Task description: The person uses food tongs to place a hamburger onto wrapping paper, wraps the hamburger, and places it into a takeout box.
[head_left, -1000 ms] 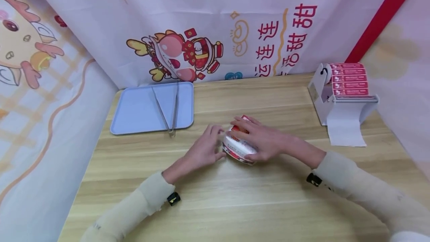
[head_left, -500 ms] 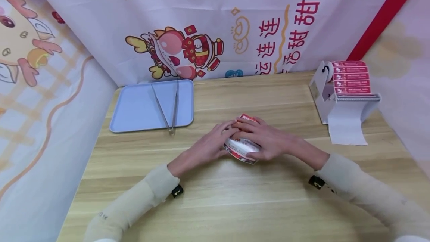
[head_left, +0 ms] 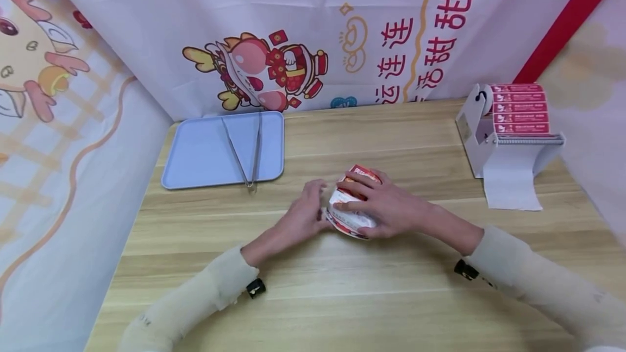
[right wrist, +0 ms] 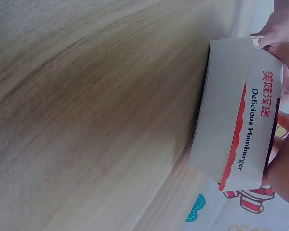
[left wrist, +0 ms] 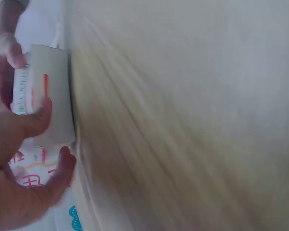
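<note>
A white and red paper hamburger box [head_left: 348,219] sits on the wooden table; one side reads "Delicious Hamburger" in the right wrist view. My right hand [head_left: 388,206] holds it from the right, with the fingers spread over the top and the thumb on its near side. On the box's left is my left hand [head_left: 304,214], its fingers apart in a loose curve. In the left wrist view, the left thumb [left wrist: 42,118] lies against or just in front of the box, while a fingertip [left wrist: 66,156] stands clear of it. Hands hide part of the box top.
A blue tray [head_left: 195,151] stands at the back left, with metal tongs [head_left: 239,164] lying partly over its front edge. At the back right is a label dispenser [head_left: 471,134] carrying a roll of red labels [head_left: 520,107]. A printed cloth [head_left: 313,26] hangs behind the table.
The left hand came in onto the box half a second ago, then drew back to its left side. The right hand stays on the box. The view has shifted slightly.
</note>
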Demonstrator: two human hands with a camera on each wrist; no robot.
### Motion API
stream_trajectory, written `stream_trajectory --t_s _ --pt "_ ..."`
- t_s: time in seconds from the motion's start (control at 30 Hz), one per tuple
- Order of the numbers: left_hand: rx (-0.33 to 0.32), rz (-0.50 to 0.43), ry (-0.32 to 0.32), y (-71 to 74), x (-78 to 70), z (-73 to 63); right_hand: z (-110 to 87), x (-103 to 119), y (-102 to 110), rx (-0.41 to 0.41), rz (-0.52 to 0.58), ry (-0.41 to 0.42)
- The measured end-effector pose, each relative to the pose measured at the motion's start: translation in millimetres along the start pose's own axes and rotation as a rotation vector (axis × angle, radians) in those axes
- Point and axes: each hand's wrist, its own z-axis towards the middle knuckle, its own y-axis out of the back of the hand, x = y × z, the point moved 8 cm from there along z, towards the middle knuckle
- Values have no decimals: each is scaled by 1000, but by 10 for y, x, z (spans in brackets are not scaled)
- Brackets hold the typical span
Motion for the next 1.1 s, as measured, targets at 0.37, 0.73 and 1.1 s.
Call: stream_trajectory --t_s 0.37,0.73,1.1 --pt "384 -1055 390 -500 134 -156 8 -15 -2 -50 49 -33" --pt "344 -1129 447 -485 114 -142 45 15 45 -72 38 -5" --pt "311 -1120 444 -505 98 -163 51 58 12 12 4 -35"
